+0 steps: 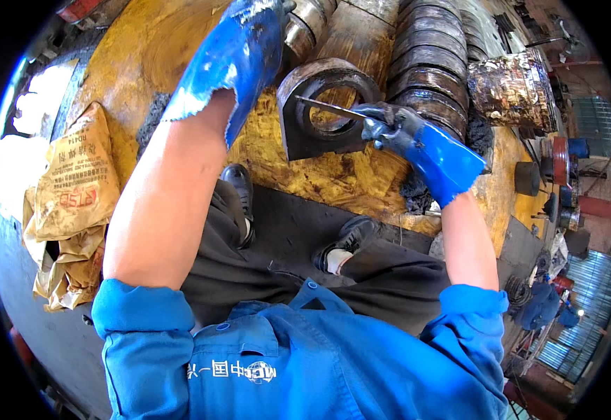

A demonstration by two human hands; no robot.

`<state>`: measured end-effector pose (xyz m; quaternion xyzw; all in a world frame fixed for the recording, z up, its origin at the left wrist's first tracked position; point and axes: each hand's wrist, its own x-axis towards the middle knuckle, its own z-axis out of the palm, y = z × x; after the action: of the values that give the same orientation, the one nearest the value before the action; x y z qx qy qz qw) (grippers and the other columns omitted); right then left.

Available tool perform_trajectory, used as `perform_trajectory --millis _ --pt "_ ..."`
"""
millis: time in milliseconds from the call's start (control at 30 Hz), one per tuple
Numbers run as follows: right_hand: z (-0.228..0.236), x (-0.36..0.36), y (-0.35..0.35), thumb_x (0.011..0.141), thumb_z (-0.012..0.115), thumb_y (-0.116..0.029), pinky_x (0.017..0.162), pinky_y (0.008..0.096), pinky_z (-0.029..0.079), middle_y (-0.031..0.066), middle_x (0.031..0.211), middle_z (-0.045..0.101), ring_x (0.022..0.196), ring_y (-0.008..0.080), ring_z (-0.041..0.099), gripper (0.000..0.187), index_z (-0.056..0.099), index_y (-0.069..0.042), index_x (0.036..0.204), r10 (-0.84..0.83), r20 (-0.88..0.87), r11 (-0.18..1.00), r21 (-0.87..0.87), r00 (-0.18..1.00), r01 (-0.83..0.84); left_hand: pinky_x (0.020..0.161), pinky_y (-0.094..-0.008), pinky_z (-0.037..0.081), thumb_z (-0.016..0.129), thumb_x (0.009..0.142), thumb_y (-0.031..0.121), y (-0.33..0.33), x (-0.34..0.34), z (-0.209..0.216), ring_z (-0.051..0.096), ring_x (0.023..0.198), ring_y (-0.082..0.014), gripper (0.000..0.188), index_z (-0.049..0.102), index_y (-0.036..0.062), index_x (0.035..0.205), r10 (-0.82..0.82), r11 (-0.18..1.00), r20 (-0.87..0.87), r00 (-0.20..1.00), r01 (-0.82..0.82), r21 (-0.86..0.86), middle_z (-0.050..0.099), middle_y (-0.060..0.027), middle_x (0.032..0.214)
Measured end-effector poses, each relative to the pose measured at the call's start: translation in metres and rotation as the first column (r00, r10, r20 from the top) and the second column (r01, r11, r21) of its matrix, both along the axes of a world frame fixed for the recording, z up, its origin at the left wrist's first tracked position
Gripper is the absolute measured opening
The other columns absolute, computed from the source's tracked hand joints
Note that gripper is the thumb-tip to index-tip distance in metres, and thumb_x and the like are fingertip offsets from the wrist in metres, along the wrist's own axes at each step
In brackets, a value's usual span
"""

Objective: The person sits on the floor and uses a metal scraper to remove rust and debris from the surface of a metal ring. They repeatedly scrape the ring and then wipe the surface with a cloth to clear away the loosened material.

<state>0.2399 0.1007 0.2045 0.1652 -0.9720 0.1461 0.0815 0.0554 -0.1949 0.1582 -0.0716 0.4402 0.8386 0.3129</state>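
Head view: a flat, narrow metal blade (328,106) is held in the right hand (395,131), blue-gloved, the fingers closed round its near end. The blade is pointed leftward across the opening of a dark eye bracket (300,136); whether contact is made cannot be told. The bracket is set on a grease-smeared yellow surface (319,178), between the two hands. The left hand (253,42), also blue-gloved, is raised to the upper edge beside a ribbed metal cylinder (309,24); its fingers are mostly cut off, so its grip cannot be told. To the left, a crumpled tan sack (81,175) is seen.
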Motion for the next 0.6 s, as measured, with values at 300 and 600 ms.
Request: perform_trajectory --millis 300,600 --pt "-0.041 -0.074 -0.038 0.091 0.066 -0.023 0.077 0.0375 0.055 0.0126 0.095 0.07 0.088 0.0286 0.068 0.031 0.066 -0.014 0.12 0.052 0.344 0.987 0.126 0.937 -0.101 0.088 -0.0439 0.047 0.048 0.096 0.032 0.027 -0.028 0.011 0.063 0.105 -0.0327 0.038 0.065 0.0048 0.114 -0.024 0.99 0.012 1.0 0.022 0.141 0.066 -0.0194 0.116" --pt "-0.06 -0.125 -0.097 0.086 0.061 -0.014 0.065 0.0438 0.052 0.018 0.086 0.068 0.075 0.0347 0.065 0.013 0.071 -0.009 0.093 0.083 0.406 0.914 0.333 0.91 -0.232 0.089 -0.0439 0.046 0.047 0.096 0.032 0.012 -0.035 0.027 0.062 0.107 -0.0326 0.038 0.065 0.0045 0.115 0.022 0.986 0.013 1.0 -0.024 0.165 0.065 -0.0194 0.118"
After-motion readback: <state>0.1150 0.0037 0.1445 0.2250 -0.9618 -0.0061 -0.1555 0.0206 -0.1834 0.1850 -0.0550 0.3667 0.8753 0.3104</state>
